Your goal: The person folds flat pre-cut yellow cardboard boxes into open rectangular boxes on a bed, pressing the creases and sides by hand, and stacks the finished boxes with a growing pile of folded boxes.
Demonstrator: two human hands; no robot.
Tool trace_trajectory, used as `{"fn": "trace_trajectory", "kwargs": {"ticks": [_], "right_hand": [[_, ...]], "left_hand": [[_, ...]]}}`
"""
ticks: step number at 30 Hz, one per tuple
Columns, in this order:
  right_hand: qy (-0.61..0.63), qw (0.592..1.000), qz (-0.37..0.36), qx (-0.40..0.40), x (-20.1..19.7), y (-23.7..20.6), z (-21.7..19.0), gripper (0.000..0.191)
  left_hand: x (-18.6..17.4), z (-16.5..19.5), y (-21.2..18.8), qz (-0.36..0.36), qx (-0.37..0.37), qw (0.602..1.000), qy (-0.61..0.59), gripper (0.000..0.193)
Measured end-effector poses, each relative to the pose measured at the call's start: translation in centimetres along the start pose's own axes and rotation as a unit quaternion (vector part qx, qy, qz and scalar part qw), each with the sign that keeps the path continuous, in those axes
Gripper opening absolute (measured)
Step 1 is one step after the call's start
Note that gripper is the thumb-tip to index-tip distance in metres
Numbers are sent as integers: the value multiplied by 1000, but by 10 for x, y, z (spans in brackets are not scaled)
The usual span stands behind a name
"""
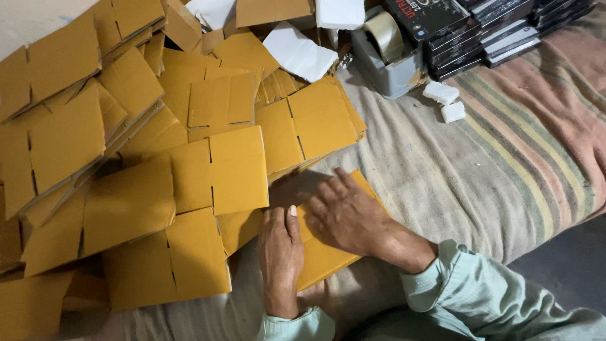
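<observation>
We see a flat yellow-brown cardboard blank lying on the striped blanket, just in front of the person and at the near right edge of a big spread of like pieces. Both hands rest on it. The right hand lies open, palm down, its fingers spread toward the upper left and pressing the card flat. The left hand lies beside it, touching the card's left edge, fingers held together and pointing up, open as well and gripping nothing. Pale green sleeves cover both forearms.

To the left and above, we find the pile of flat cardboard blanks, many overlapping, slotted along their flaps, reaching to the top left corner. Among them at the top lie white foam pieces. Right of those stands a grey tape dispenser with a roll of clear tape on it. Two small white blocks sit on the blanket just beside the dispenser. Well apart, in the top right corner, we see stacks of flat black boxes
</observation>
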State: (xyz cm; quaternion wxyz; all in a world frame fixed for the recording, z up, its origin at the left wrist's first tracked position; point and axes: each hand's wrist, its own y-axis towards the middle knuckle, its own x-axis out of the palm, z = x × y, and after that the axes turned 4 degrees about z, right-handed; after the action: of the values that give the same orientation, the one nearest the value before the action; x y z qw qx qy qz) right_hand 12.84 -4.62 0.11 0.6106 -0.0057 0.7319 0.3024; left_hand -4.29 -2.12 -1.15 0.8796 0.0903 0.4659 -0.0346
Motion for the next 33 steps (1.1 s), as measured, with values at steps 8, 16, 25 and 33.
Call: {"fn": "trace_trajectory", "kwargs": {"ticks": [8, 16, 25, 33], "right_hand": [[-8, 998, -45, 53, -3, -5, -4, 72], [26, 993, -110, -16, -25, -30, -6, 124], [-193, 980, -54, -10, -9, -49, -6, 78], [-57, 992, -110, 15, -24, -51, 27, 111]], "left_hand": [[1, 0, 0, 17, 3, 1000, 1, 38], [-1, 0, -2, 24, 1, 999, -33, 38], [6, 24, -64, 36, 278, 958, 62, 112], [-10, 16, -55, -84, 133, 981, 111, 125]]}}
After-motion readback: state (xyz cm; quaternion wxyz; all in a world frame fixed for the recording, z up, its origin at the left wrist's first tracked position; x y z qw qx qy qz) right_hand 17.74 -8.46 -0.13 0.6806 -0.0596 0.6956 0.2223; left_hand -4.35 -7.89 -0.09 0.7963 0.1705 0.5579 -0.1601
